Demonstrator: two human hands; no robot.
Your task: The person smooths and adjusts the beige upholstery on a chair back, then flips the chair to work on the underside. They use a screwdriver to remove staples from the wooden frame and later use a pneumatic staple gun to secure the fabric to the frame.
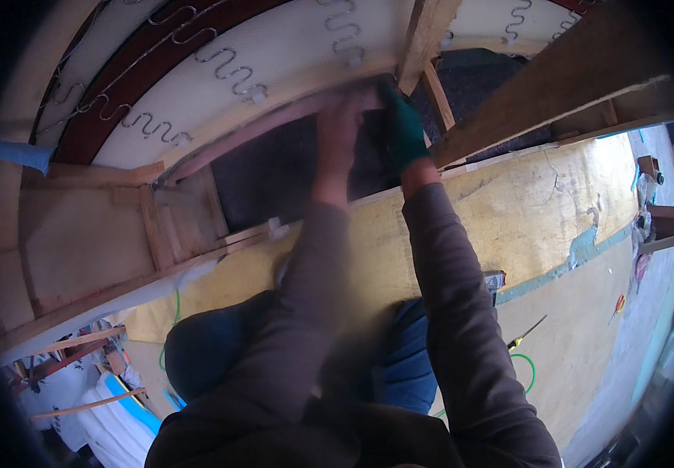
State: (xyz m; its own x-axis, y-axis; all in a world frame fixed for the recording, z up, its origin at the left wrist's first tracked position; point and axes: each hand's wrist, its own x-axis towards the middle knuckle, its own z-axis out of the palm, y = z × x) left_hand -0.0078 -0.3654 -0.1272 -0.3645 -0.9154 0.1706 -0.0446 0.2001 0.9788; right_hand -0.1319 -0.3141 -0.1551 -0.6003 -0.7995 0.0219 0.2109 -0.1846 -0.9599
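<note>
A curved pinkish strip (251, 126) runs along the lower edge of a sofa-like wooden frame, beneath white backing (290, 47) fitted with zigzag wire springs (232, 72). My bare left hand (338, 129) is at the strip, its fingers smeared by motion. Close to its right, my right hand (404, 129) wears a green glove. Its fingers are bent over the strip's right end, beside an upright wooden post (424, 39). Dark fabric (263, 171) lies behind and below both hands. Any small thing between the fingers cannot be made out.
A broad wooden board (540, 90) crosses at the upper right. Below the frame lies a yellowish board (524, 210). On the floor to the right are a yellow-handled screwdriver (518, 341), red-handled scissors (618, 304) and a green hose (530, 374). Wood scraps (79, 343) lie left.
</note>
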